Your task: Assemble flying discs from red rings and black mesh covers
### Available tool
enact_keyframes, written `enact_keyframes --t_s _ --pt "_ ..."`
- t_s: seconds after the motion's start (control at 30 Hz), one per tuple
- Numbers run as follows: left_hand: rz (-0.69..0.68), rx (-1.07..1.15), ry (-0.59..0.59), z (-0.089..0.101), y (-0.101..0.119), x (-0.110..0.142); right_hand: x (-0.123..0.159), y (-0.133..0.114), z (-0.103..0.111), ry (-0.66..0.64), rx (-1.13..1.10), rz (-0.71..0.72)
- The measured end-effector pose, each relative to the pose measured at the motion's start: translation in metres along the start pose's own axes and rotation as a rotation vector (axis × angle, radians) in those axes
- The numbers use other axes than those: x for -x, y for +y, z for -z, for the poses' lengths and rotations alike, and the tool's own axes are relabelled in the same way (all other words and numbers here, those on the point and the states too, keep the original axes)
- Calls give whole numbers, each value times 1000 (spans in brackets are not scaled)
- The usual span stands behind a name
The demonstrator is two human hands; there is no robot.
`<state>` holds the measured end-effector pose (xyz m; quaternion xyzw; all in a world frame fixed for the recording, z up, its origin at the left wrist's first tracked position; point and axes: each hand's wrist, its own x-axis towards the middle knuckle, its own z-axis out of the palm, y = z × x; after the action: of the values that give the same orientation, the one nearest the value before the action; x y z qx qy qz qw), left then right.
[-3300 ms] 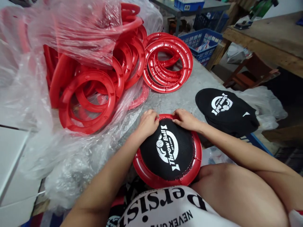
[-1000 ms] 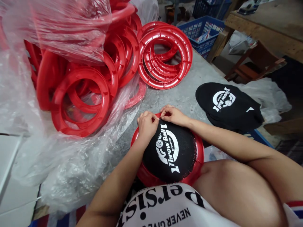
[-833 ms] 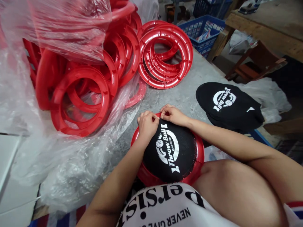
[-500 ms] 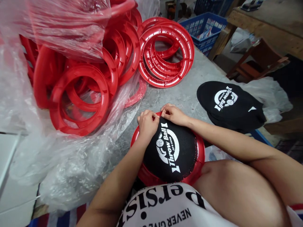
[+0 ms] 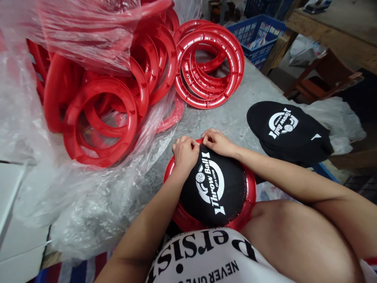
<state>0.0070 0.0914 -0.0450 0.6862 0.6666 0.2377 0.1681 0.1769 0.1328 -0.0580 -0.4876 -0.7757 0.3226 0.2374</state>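
Black printed cloth (image 5: 213,186) was found at the lower centre of the frame, spread across a red ring (image 5: 251,186) whose near side was partly hidden by a white shirt (image 5: 200,257).

From the left, clear plastic sheeting (image 5: 97,212) was noted bunched down the frame, partly covering a pile of loose red rings (image 5: 143,88) at upper left. The left hand (image 5: 187,151) was placed at the far edge of the cloth, thumb and forefinger brought together in a pinch on it; whether the rim was also gripped could not be told. At upper centre, a stack of overlapping rings (image 5: 206,103) was seen on the grey table (image 5: 250,86). The cloth's edge was likewise pinched by the right hand (image 5: 218,142), just beside the left.

For sound work at this edge, it was judged that even tension should be applied by both hands, that the margin should be worked in short lengths, and that the white lettering should be kept free of skew. A slip of the pinched edge was considered the chief risk. To the right, the cloth's perforated margin was seen lying along the ring.

A blue crate (image 5: 266,46) was recorded at upper right, and black covers (image 5: 279,137) with similar print at right centre.
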Motion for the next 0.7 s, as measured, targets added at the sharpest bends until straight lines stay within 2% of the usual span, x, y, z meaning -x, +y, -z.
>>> enact_keyframes --t_s 0.43,0.7 --pt "11 3 0 0 1 1 1 1 0 -4 35 19" --pt "37 -43 -19 1 4 -2 -1 -3 2 -14 46 -40"
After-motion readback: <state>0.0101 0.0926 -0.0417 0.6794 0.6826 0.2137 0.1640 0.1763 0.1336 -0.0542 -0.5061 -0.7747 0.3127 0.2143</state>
